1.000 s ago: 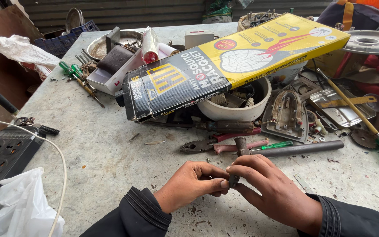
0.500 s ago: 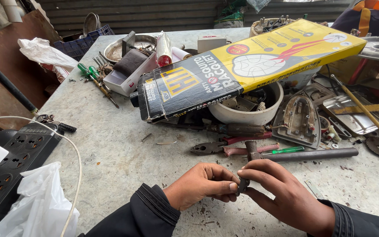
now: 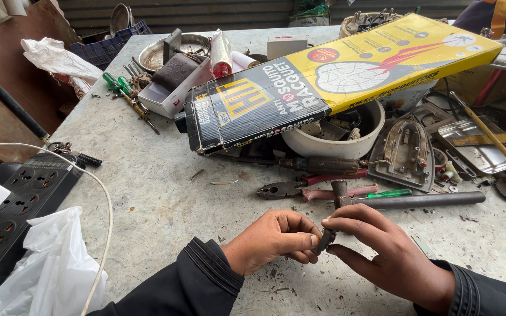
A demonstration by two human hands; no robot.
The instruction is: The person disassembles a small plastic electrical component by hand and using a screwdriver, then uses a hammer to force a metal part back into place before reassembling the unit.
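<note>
A small dark metal part is pinched between the fingertips of the left hand and the right hand — both closed on it, low over the grey workbench, just before pliers and a hammer.

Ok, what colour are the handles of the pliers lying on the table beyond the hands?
Faded pink-red handles on the steel pliers, seen clearly in the head view.

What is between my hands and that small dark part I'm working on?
Nothing visible: the left hand and right hand both pinch the small dark part directly with their fingers, above the table. The pliers lie apart, behind it.
</note>
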